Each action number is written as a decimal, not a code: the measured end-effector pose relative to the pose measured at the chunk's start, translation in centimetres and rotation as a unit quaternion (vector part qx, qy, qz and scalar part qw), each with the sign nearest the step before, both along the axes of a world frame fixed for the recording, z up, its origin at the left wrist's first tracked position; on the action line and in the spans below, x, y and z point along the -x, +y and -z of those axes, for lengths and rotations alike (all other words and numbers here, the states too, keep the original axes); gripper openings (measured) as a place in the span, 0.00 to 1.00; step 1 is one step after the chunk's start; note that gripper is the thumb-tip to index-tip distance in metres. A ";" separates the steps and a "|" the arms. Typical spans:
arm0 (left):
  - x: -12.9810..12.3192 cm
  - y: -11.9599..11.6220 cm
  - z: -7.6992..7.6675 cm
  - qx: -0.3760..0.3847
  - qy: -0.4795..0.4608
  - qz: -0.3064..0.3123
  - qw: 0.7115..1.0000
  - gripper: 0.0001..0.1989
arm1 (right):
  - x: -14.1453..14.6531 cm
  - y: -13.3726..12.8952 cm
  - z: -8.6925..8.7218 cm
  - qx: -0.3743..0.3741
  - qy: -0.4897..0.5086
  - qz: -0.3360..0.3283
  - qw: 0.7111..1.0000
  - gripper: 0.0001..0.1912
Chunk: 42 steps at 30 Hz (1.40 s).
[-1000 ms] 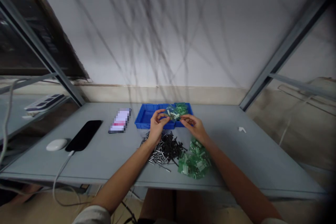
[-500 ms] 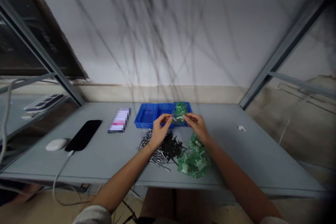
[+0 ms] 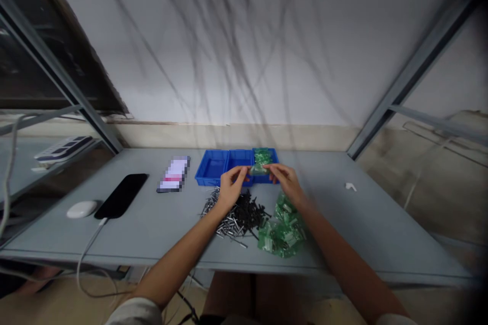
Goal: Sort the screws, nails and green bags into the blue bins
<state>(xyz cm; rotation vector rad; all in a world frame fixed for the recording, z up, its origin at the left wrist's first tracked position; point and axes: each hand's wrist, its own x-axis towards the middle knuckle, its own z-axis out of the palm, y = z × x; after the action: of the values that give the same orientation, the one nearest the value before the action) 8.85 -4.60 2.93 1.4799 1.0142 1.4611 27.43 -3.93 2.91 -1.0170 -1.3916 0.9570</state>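
My left hand (image 3: 232,187) and my right hand (image 3: 285,182) reach over the near edge of a blue compartment tray (image 3: 213,167). Between their fingertips is a small green-tinted plastic bag (image 3: 259,168) holding pale parts, which both hands pinch above the right compartment. Another green bag (image 3: 262,156) lies in that compartment, partly overlapping the held one. Below my left wrist lies a loose pile of black and silver metal pins (image 3: 244,216). A heap of green plastic bags (image 3: 284,228) sits under my right wrist.
The grey table (image 3: 343,223) stands against a wall. On it lie a black phone (image 3: 121,195) with a white cable, a white mouse (image 3: 82,208), a pixelated card-like object (image 3: 173,174) and a small white earbud (image 3: 351,187). Metal frame uprights rise at both sides.
The held bag and both hands have shifted right, from the tray's middle compartment to over its right compartment. The hands have also come closer to the table.
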 end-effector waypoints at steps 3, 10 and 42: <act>-0.1 0.0 0.0 0.002 0.003 -0.009 1.000 0.18 | 0.1 0.0 0.0 -0.013 -0.009 0.016 1.000 0.15; -0.2 0.3 0.6 -0.006 -0.023 -0.010 1.000 0.19 | 0.3 0.2 0.2 -0.013 0.016 0.041 0.999 0.19; 0.4 0.1 0.0 -0.119 0.120 -0.041 0.985 0.06 | -0.3 0.1 -0.2 -0.004 0.039 0.004 0.999 0.19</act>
<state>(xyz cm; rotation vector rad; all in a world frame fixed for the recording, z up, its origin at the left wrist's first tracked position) 8.47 -4.45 2.89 1.8388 1.0830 1.5300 27.69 -3.86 3.06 -0.9693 -1.3252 0.9749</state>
